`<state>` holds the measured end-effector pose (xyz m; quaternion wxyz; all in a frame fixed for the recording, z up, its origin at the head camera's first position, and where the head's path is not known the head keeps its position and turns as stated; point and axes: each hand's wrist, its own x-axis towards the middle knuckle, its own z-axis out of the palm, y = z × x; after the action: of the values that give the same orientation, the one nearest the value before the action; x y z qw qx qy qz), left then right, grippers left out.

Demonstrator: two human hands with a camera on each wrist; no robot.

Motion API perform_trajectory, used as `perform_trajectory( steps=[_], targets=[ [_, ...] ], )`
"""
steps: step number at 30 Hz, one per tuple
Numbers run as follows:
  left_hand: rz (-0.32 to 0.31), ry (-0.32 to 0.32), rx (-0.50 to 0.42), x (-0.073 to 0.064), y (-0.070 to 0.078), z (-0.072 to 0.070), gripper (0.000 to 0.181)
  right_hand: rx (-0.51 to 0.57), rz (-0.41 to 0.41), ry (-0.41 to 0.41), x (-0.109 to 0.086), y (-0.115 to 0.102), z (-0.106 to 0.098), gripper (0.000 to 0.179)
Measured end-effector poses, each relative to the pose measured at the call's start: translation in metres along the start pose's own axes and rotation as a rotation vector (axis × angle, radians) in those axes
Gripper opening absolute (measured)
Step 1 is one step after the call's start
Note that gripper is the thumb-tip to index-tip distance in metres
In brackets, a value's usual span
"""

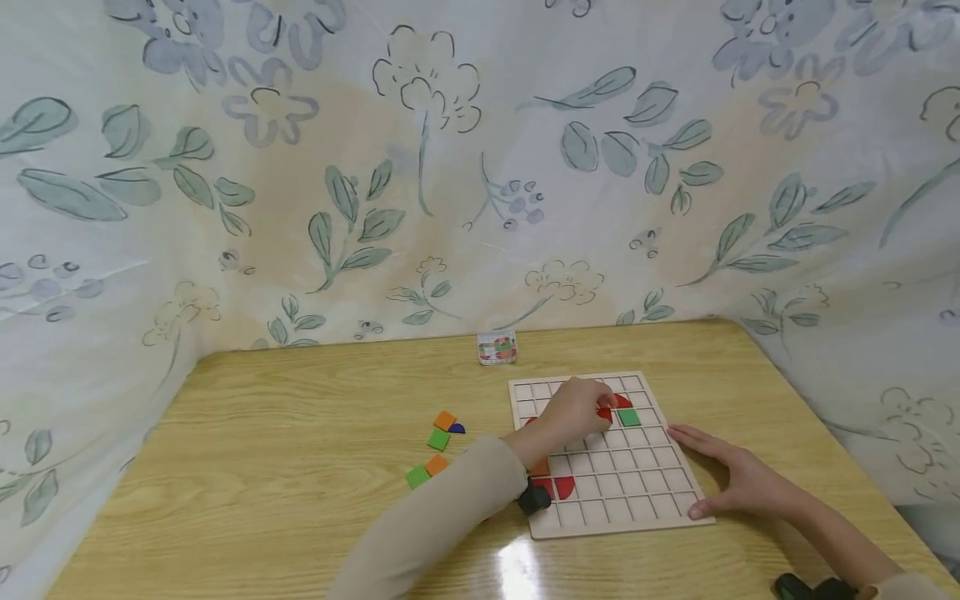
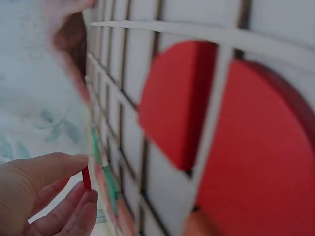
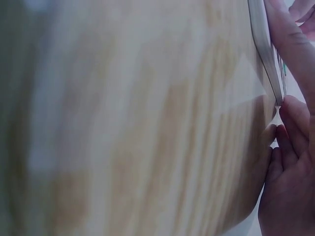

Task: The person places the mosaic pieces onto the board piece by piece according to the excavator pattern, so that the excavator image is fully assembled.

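Note:
My left hand point(image 1: 570, 414) is above the upper part of a pale wooden grid board point(image 1: 622, 530), pinching a small red piece point(image 2: 86, 178) between thumb and fingers. Close to those fingertips, a red piece point(image 1: 622, 401) and a green square point(image 1: 629, 417) lie in the board's cells. Lower down on the left side are a red quarter-round piece point(image 1: 565, 487) and an orange piece point(image 1: 539, 467), partly covered by my wrist. My right hand point(image 1: 738, 482) touches the board's right edge, its fingers extended and its thumb at the near corner.
Left of the board lie loose pieces: an orange square point(image 1: 445, 420), a blue half-round point(image 1: 457, 428), a green square point(image 1: 438, 439), and others partly behind my left sleeve point(image 1: 442, 517). A small card with a coloured pattern point(image 1: 497, 350) is at the table's back edge, before a floral cloth point(image 1: 465, 167).

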<state>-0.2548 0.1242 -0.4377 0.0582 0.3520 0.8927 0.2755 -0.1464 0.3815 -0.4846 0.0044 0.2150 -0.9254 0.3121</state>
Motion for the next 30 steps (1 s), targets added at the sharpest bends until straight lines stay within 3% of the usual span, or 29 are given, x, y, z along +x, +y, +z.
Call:
perform_trajectory(
  steps=[10, 21, 30],
  targets=[
    [-0.014, -0.013, 0.047, 0.007, 0.000, 0.012, 0.018, 0.033, 0.010, -0.011, 0.001, -0.001, -0.001, 0.096],
    [-0.021, -0.013, 0.065, 0.005, -0.003, 0.010, 0.016, 0.017, 0.017, -0.001, 0.000, 0.001, 0.000, 0.097],
    [-0.081, -0.047, 0.123, 0.006, 0.005, 0.013, 0.018, 0.050, 0.061, -0.022, 0.000, -0.002, 0.000, 0.096]
  ],
)
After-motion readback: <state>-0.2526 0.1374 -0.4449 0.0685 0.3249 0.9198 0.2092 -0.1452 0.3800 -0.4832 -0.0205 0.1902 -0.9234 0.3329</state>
